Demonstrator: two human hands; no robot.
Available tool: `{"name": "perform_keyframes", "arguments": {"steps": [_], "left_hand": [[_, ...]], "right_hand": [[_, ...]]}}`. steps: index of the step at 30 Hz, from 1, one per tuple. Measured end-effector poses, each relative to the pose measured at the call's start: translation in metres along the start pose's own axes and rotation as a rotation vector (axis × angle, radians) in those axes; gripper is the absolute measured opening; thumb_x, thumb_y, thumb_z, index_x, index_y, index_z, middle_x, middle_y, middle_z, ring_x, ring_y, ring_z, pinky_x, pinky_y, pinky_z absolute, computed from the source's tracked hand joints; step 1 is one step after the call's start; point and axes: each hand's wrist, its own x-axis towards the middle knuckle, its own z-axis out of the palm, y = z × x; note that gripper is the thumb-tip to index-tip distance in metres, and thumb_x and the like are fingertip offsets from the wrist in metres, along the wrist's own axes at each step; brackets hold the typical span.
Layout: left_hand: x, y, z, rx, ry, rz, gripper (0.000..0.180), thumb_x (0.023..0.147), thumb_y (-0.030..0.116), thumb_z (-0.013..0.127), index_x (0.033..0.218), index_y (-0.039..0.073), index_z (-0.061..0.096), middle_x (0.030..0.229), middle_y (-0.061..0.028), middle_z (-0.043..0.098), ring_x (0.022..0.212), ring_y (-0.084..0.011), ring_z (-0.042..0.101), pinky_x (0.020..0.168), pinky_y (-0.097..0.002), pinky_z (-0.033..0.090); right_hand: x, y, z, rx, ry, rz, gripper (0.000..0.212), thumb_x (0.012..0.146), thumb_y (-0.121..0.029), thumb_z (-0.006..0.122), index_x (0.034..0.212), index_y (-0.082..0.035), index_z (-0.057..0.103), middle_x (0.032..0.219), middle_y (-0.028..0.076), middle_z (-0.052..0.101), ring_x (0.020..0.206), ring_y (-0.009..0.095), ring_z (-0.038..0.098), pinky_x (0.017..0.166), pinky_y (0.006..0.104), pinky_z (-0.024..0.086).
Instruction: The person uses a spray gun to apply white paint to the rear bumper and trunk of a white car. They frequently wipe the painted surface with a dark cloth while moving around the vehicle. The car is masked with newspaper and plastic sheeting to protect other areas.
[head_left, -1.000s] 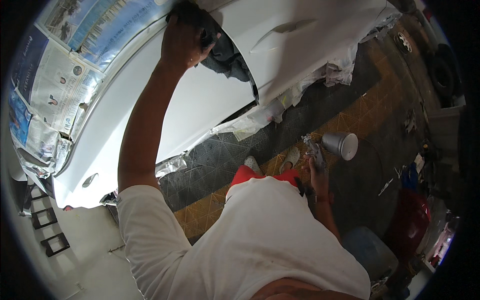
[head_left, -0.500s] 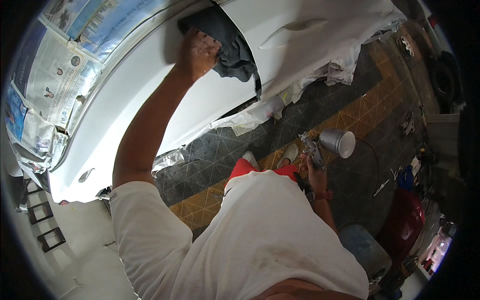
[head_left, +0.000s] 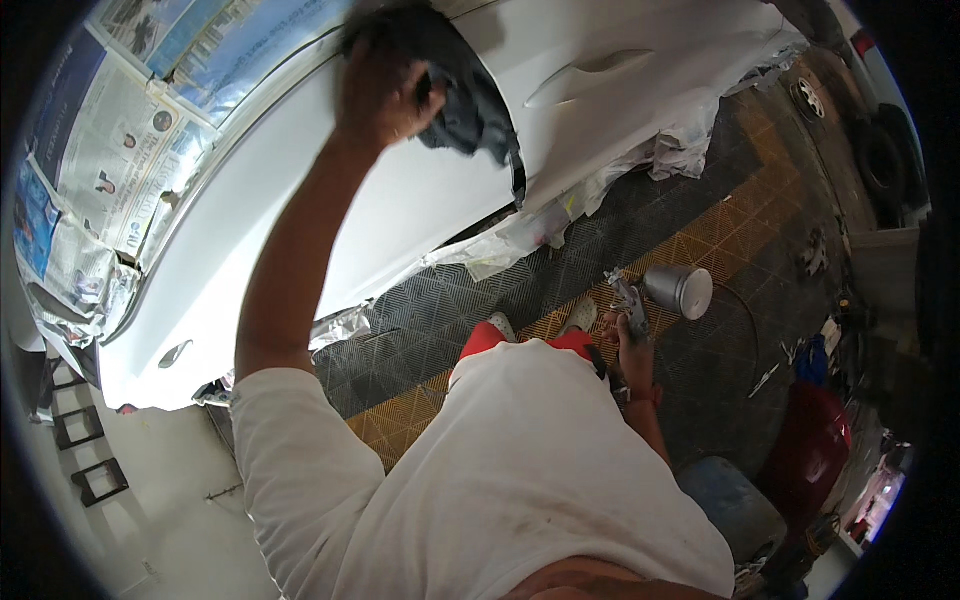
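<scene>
My left hand [head_left: 385, 105] reaches far up and grips a black cloth [head_left: 462, 105], which lies against the white car fender [head_left: 400, 215] beside the door edge. Part of the cloth hangs over the gap between fender and door [head_left: 570, 110]; shadow darkens the fingers. Low at my right side, my right hand [head_left: 634, 352] is closed round the handle of a metal spray gun [head_left: 628, 300]. The gun's silver cup [head_left: 684, 292] points off to the right, away from the car.
Newspaper masking [head_left: 130, 165] covers the car at upper left, and crumpled masking film [head_left: 520, 235] runs along its lower edge. A thin hose [head_left: 752, 325] lies on the tiled floor. At lower right stand a bluish container [head_left: 728, 505] and a dark red panel [head_left: 805, 445].
My left hand and the cloth have shifted slightly up and left on the fender, with the fingers turned. My right hand stays almost where it was with the spray gun.
</scene>
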Motion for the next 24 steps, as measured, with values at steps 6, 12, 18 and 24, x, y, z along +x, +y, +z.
{"name": "perform_keyframes", "arguments": {"steps": [6,12,18,24], "left_hand": [[-0.005,-0.006,-0.013,0.13,-0.322,-0.064,0.043,0.088,0.043,0.068,0.115,0.01,0.077,0.114,-0.0167,0.073,0.114,-0.0339,0.065,0.11,-0.0542,0.042],[0.007,-0.006,-0.018,0.179,-0.502,0.068,0.04,0.086,0.042,0.069,0.106,0.01,0.079,0.106,-0.0136,0.073,0.113,-0.0311,0.063,0.112,-0.0555,0.037],[0.007,-0.015,-0.006,0.137,-0.793,0.163,0.053,0.084,0.058,0.063,0.094,0.01,0.081,0.106,-0.0134,0.072,0.117,-0.0324,0.058,0.111,-0.063,0.033],[-0.021,-0.008,0.013,0.03,-0.302,0.274,0.02,0.088,0.031,0.072,0.08,0.014,0.078,0.09,-0.0055,0.069,0.101,-0.0226,0.063,0.104,-0.0436,0.041]], "right_hand": [[0.005,-0.012,0.008,-0.098,-0.02,0.041,0.036,0.11,-0.034,0.056,0.12,-0.002,0.07,0.111,0.007,0.078,0.082,0.013,0.073,0.076,0.03,0.057],[0.01,-0.015,0.015,-0.065,-0.099,0.031,0.036,0.109,-0.031,0.06,0.129,-0.001,0.066,0.108,0.009,0.077,0.082,0.013,0.072,0.077,0.0317,0.058],[0.01,-0.01,0.019,-0.073,-0.124,0.033,0.041,0.109,-0.029,0.061,0.14,-0.003,0.057,0.112,0.011,0.076,0.083,0.013,0.072,0.078,0.0314,0.059],[0.009,0.001,0.02,-0.035,-0.091,-0.049,0.033,0.11,-0.029,0.058,0.125,-0.001,0.068,0.105,0.008,0.078,0.081,0.012,0.073,0.073,0.0306,0.058]]}}
